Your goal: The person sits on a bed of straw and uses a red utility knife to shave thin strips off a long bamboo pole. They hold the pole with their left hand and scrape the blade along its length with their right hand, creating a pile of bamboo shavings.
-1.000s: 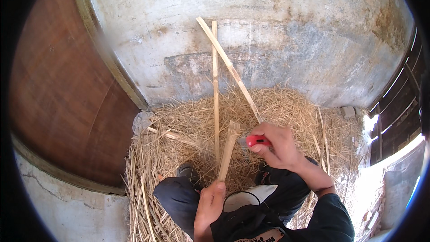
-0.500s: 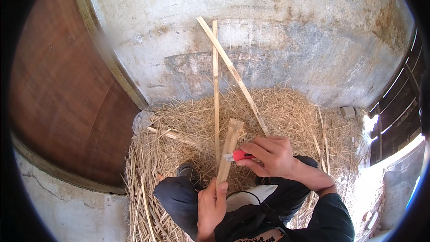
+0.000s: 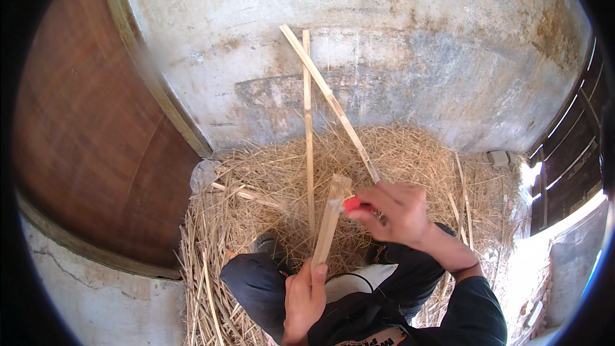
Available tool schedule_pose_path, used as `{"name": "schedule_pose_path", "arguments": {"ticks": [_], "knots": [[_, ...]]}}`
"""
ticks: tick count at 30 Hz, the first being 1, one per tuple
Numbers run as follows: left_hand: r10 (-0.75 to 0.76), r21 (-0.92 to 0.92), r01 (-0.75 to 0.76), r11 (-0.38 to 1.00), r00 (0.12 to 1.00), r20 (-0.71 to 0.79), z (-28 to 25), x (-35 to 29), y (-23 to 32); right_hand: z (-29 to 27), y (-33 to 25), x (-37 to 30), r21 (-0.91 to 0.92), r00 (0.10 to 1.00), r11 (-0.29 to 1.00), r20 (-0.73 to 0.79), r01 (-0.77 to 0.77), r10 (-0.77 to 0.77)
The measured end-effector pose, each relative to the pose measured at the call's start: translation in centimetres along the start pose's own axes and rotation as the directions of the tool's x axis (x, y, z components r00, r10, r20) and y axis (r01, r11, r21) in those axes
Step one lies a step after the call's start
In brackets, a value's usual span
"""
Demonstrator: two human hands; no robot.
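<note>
Above your lap on the straw [image 3: 269, 218], your left hand [image 3: 304, 298] grips a wood strip [image 3: 330, 221] upright while your right hand's fingers [image 3: 378, 208] clasp a red-handled knife [image 3: 352, 204] at its tip, mid-whittle; the next stroke likely needs steady control.

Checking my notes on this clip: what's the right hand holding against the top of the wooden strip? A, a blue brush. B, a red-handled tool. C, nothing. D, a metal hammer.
B: the right hand grips a small red-handled tool at the upper end of the wooden strip, which the left hand holds lower down.
</note>
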State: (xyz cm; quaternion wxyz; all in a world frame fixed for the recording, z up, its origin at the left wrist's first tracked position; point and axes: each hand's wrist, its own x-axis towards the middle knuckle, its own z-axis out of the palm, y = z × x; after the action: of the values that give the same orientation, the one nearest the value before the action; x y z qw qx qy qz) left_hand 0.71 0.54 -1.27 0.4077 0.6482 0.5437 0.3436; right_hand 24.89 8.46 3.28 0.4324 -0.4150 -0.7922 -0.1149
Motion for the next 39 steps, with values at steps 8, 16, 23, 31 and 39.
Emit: {"name": "schedule_pose_path", "arguments": {"ticks": [8, 16, 23, 31, 39], "knots": [[-0.027, 0.012, 0.027, 1.0, 1.0, 0.004, 0.0, -0.6, -0.3, -0.3, 0.0, 0.2, -0.058, 1.0, 0.998, -0.02, 0.006, -0.007], [0.017, 0.032, -0.017, 0.999, 1.0, -0.017, -0.2, -0.9, -0.3, -0.2, -0.4, 0.0, -0.035, 0.999, 0.999, -0.043, -0.026, 0.024], [0.016, -0.174, 0.001, 0.985, 0.995, 0.098, -0.2, -0.7, -3.2, -0.1, -0.3, -0.1, 0.409, 0.949, 0.858, 0.193, -0.31, 0.251], [0.053, -0.195, -0.037, 0.98, 0.996, 0.078, 0.0, -0.3, -2.3, -0.1, 0.9, -0.4, 0.653, 0.864, 0.568, 0.415, -0.501, 0.285], [0.011, -0.472, 0.111, 0.875, 0.968, 0.249, -0.2, 0.0, -3.9, 0.4, 0.4, -0.3, 0.257, 0.996, 0.966, 0.092, -0.007, -0.018]]}}
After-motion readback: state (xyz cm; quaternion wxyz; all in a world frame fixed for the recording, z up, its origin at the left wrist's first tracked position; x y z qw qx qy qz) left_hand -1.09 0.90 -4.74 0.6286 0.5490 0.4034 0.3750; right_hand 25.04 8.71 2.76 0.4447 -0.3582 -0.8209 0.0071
